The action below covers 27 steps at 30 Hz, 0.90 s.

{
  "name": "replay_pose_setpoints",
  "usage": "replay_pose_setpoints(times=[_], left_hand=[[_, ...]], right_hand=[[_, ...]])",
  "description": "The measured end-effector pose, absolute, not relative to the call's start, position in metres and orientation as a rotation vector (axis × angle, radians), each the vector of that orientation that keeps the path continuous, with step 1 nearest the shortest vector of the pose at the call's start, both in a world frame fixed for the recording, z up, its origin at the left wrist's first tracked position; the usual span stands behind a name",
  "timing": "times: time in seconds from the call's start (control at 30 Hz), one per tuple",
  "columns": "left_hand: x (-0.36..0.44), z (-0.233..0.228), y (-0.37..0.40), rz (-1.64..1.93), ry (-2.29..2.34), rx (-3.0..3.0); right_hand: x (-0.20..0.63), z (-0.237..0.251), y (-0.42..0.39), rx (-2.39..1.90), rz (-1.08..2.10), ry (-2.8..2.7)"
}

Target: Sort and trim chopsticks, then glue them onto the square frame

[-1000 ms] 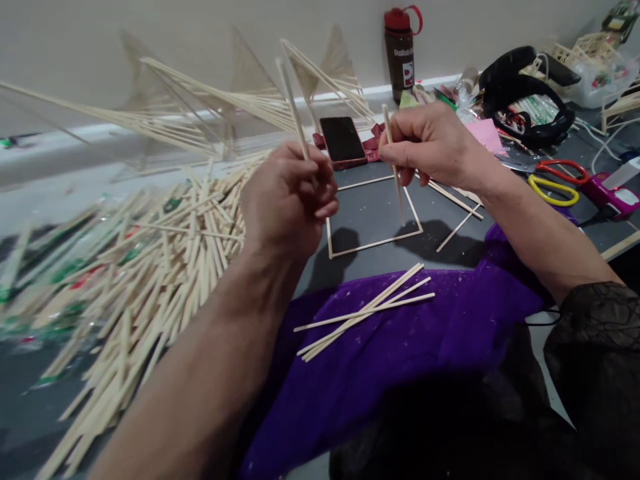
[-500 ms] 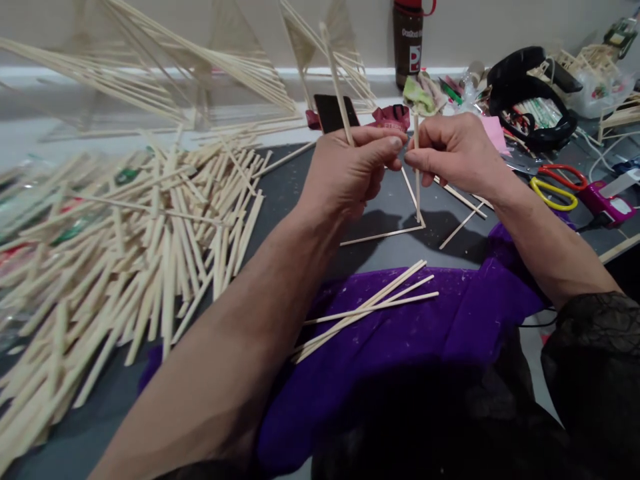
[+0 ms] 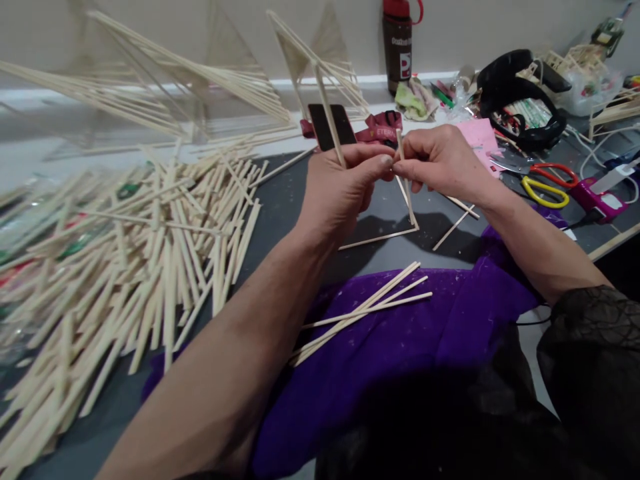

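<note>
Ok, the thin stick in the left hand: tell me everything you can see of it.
The stick is a thin, pale, straight sliver, apparently bamboo or wood, bare and unpainted. The left hand pinches its lower end between thumb and fingers, so that end is hidden. It stands tilted, its free end leaning up and leftward past the black phone. The right hand, holding its own short stick, meets the left hand's fingertips.

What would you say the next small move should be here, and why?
Probably bring the two sticks together along their length. The left hand pinches a stick that leans up and away, the right hand pinches another stick pointing down at the square frame on the table, and the fingertips already meet.
</note>
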State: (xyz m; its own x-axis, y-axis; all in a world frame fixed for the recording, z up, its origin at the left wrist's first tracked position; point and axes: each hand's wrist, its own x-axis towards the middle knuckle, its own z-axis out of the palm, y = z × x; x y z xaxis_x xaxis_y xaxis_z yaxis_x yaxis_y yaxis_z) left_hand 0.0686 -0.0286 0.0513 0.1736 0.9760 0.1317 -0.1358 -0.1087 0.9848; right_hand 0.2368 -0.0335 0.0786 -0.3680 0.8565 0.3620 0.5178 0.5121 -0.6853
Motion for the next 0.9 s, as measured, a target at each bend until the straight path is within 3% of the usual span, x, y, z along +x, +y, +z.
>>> replay_pose_setpoints(times=[0.53, 0.9], left_hand=[[0.07, 0.052, -0.036, 0.98, 1.022, 1.236], [0.063, 0.057, -0.035, 0.806, 1.135, 1.384]], right_hand=[[0.24, 0.079, -0.026, -1.007, 1.08, -1.626], [0.257, 0.077, -0.01, -1.049, 1.15, -1.219]])
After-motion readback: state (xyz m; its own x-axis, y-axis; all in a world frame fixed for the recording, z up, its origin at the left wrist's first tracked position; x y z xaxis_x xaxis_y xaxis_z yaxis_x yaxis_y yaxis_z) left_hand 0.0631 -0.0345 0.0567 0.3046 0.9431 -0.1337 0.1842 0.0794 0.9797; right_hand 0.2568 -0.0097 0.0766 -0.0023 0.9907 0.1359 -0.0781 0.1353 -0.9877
